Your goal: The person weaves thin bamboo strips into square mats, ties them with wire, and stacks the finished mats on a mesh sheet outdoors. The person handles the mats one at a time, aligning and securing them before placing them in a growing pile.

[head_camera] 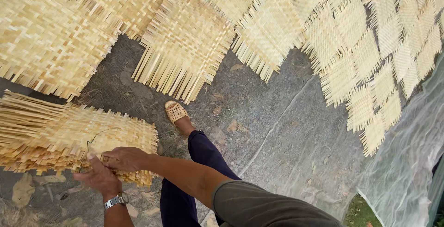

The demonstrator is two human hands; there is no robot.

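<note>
A thick stack of woven bamboo mats (pixel 69 137) with loose strip ends lies at the left, held above the ground. My right hand (pixel 124 158), its arm reaching across from a grey sleeve, grips the stack's near edge from above. Just below it, my left hand (pixel 98 177), with a metal wristwatch (pixel 115 201) on the wrist, holds the same edge from underneath, thumb pressed up against the strips. A thin dark wire loop (pixel 98 134) lies on top of the stack.
Many single woven mats (pixel 185 42) lie spread over the grey gravel ground (pixel 277 130), overlapping across the top and right. My foot in a woven sandal (pixel 175 112) and dark blue trouser leg (pixel 203 155) stand in the middle. A pale translucent sheet (pixel 407 162) covers the right edge.
</note>
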